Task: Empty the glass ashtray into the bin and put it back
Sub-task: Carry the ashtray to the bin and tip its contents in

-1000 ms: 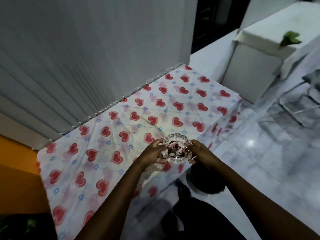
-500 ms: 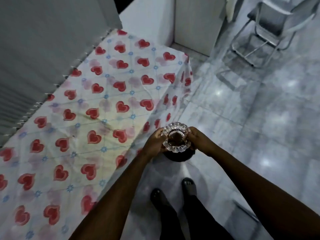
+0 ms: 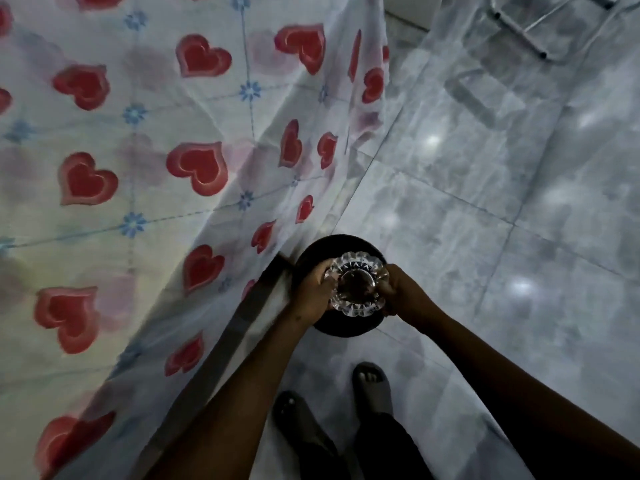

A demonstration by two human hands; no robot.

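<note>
The cut-glass ashtray is held level, rim up, directly above a round black bin that stands on the floor beside the table. Dark ash sits in its bowl. My left hand grips its left side and my right hand grips its right side. The ashtray and my hands hide most of the bin's opening.
A table under a white cloth with red hearts fills the left; its cloth hangs down next to the bin. Grey marble floor tiles spread to the right. A metal chair frame stands at the top right. My feet are just behind the bin.
Both hands carried the ashtray off the table edge and lower, until it hangs over the bin. The view tipped further down and closer to the floor.
</note>
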